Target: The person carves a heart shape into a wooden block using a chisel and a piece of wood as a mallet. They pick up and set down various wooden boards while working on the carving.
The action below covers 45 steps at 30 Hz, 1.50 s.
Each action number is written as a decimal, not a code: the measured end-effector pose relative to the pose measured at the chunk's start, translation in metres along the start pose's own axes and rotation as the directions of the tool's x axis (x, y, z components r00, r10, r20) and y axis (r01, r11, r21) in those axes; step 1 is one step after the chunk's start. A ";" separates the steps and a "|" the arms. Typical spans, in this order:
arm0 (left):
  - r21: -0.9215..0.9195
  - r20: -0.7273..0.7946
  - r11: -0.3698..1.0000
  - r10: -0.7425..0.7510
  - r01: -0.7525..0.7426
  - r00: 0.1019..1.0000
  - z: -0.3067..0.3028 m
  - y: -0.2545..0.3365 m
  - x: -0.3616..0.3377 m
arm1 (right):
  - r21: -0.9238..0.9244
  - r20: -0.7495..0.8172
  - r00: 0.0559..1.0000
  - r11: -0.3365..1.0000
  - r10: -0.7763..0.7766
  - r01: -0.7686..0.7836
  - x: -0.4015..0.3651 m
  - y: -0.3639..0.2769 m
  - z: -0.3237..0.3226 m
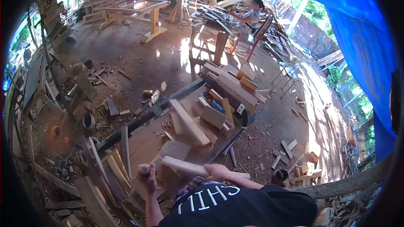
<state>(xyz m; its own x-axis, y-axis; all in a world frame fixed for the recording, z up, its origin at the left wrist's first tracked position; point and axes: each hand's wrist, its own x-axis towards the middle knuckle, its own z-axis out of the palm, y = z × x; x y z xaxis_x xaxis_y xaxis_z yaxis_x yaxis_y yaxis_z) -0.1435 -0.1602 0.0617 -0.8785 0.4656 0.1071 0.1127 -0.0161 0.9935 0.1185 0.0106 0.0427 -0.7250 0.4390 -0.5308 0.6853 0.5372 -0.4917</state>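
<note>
In the head view, the right hand was closed narrowly around the near right end of a pale wooden bar, which lay at a slant over the near part of the workbench. The left hand was folded into a fist around a round-ended brown thing, seen end-on; whether it was a handle or a mallet could not be told.

The bar looked stiff and moderately light, straight and flat-faced, with squared edges that should give a firm hold. One hand at an end would steady it, though a hold nearer the middle would balance it better. Fine dust might make its faces slightly slippery; it did not look fragile.

On the bench, farther off, a thick pale beam lay aslant beside a squared brown block, with a blue thing among the offcuts. Heavy-looking planks were stacked at the far right end, smooth and long. The bench had a dark raised edge and a dusty brown surface. Far off, a person sat near piled slats; a blue tarp hung in creased folds at the right.
</note>
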 end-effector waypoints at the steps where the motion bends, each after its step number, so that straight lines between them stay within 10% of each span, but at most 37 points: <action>1: -0.006 -0.001 1.000 0.008 -0.008 1.000 0.002 -0.001 0.000 | 0.003 0.044 0.999 1.000 -0.001 0.000 -0.001 -0.004 -0.011; 23: 0.269 -0.166 0.960 0.129 -0.081 0.978 0.010 -0.010 -0.019 | 0.027 0.116 0.971 0.978 -0.209 0.207 0.044 0.070 -0.021; 45: -0.058 -0.392 0.982 0.142 -0.179 0.909 0.011 -0.025 -0.012 | -0.161 -0.107 0.983 0.978 -0.148 0.130 0.065 0.077 -0.010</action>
<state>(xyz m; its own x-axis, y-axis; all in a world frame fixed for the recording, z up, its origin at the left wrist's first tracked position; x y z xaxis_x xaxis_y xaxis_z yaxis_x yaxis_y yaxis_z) -0.1302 -0.1555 0.0348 -0.9645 0.0740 0.2536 0.2407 -0.1501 0.9589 0.1237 0.0873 -0.0229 -0.8219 0.4288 -0.3750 0.5648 0.6988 -0.4389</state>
